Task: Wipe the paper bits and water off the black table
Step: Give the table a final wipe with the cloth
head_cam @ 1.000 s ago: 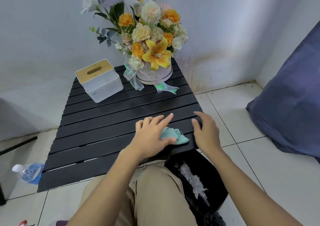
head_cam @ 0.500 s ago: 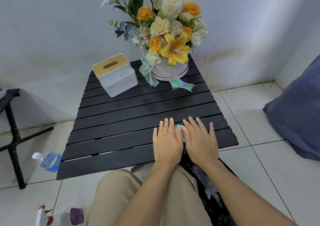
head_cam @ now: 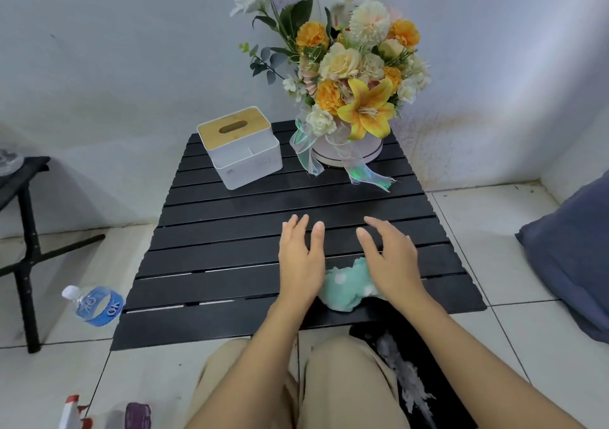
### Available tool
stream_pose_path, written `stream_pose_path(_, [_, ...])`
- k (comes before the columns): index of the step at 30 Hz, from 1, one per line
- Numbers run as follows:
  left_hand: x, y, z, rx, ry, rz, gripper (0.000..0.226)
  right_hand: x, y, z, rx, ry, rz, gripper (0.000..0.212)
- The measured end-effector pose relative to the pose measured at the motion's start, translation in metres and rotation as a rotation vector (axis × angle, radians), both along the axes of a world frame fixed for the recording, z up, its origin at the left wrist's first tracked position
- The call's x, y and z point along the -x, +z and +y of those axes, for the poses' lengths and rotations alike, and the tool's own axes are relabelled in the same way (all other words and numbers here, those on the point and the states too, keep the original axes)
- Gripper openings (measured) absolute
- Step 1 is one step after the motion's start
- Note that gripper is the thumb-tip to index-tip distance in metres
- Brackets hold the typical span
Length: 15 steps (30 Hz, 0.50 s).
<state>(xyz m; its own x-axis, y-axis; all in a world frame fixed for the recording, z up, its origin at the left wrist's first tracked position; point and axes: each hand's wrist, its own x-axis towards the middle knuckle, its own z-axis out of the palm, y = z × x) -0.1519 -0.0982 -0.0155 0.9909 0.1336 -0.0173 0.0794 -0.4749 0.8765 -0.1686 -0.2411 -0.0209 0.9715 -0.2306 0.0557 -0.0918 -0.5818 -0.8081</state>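
Black table (head_cam: 230, 257) slats look clear of paper bits, wiping apparently near done; both hands, left hand (head_cam: 301, 260) and right hand (head_cam: 390, 260), hover open, gripping nothing, either side of the green cloth (head_cam: 344, 288).

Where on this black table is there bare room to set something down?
The widest bare patch on the black table lies on the slats left of the left hand, in front of the tissue box. It is crowded at the back by the box and flower arrangement, and near front-right by the right hand and cloth.
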Motion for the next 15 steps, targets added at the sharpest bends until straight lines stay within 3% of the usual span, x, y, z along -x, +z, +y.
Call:
stream_pose_path(3, [-0.039, 0.017, 0.035, 0.032, 0.111, -0.055, 0.051, -0.037, 0.02, 0.031, -0.185, 0.067, -0.04, 0.039])
stream_pose_path(10, [-0.157, 0.031, 0.121, 0.136, 0.385, -0.167, 0.057, -0.159, 0.031, 0.114, -0.366, 0.137, -0.028, 0.045])
stream_pose_path(15, [-0.213, 0.023, 0.144, 0.34, 0.49, -0.043, 0.067, -0.232, 0.022, 0.144, -0.466, 0.007, -0.013, 0.055])
